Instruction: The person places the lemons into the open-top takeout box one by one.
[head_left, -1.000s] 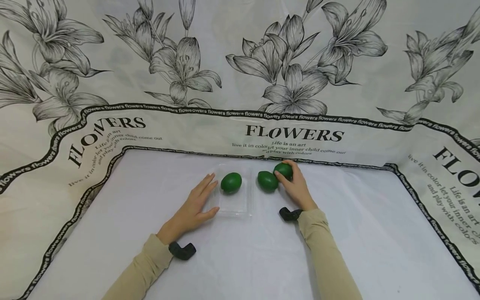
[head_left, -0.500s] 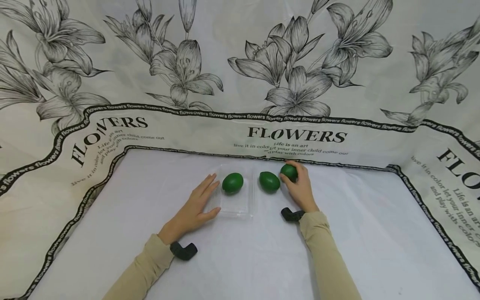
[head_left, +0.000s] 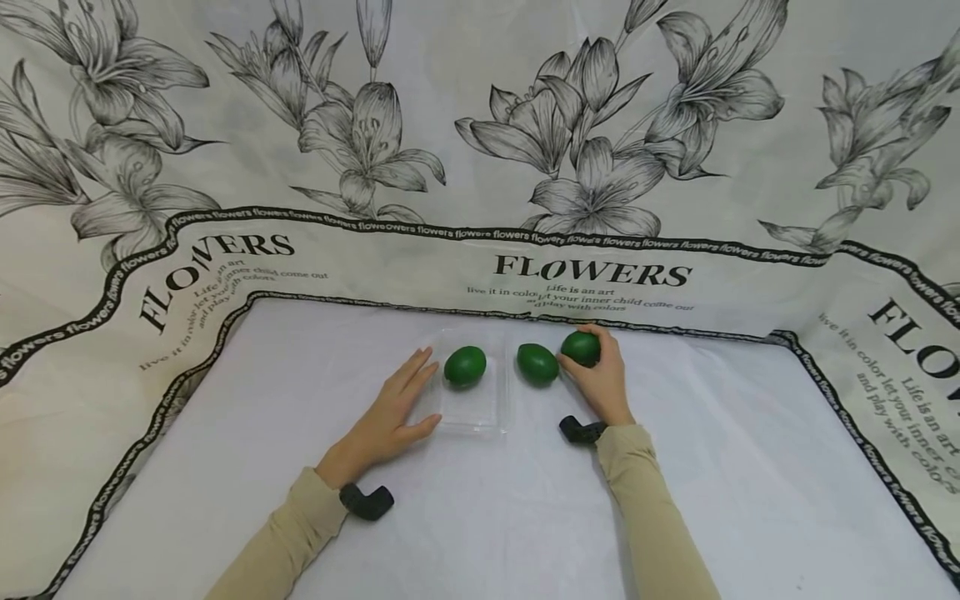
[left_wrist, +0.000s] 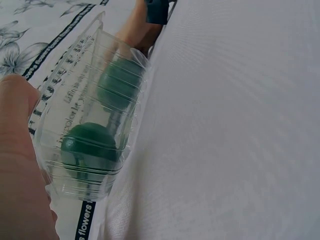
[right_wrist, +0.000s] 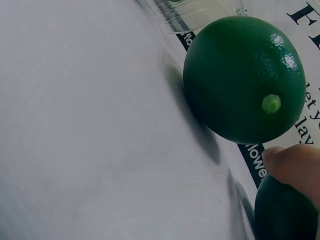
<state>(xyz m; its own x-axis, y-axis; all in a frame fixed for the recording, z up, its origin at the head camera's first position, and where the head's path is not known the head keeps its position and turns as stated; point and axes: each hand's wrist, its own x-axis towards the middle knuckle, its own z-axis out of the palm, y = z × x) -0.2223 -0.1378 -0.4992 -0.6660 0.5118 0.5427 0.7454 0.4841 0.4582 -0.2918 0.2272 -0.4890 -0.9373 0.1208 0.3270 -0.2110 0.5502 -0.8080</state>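
A clear plastic container (head_left: 468,417) rests on the white cloth with one green lime (head_left: 465,367) inside. My left hand (head_left: 386,421) lies along its left side, fingers extended and fingertips at the wall. To the right of the container sits a second lime (head_left: 537,365), its pale stem end showing on this same lime (right_wrist: 245,80) in the right wrist view. My right hand (head_left: 603,379) grips a third lime (head_left: 581,348) just behind and right of it, thumb on the near side and fingers over the far side. In the right wrist view the thumb (right_wrist: 295,167) partly covers that gripped lime (right_wrist: 287,210).
White cloth (head_left: 480,525) covers the table. A flower-printed cloth (head_left: 405,258) rises behind the back edge, close beyond the limes. Dark curved wrist mounts (head_left: 367,502) show under both forearms.
The right hand has moved slightly right with its lime, opening a small gap from the middle lime. The left hand, container and lime inside stay in place.
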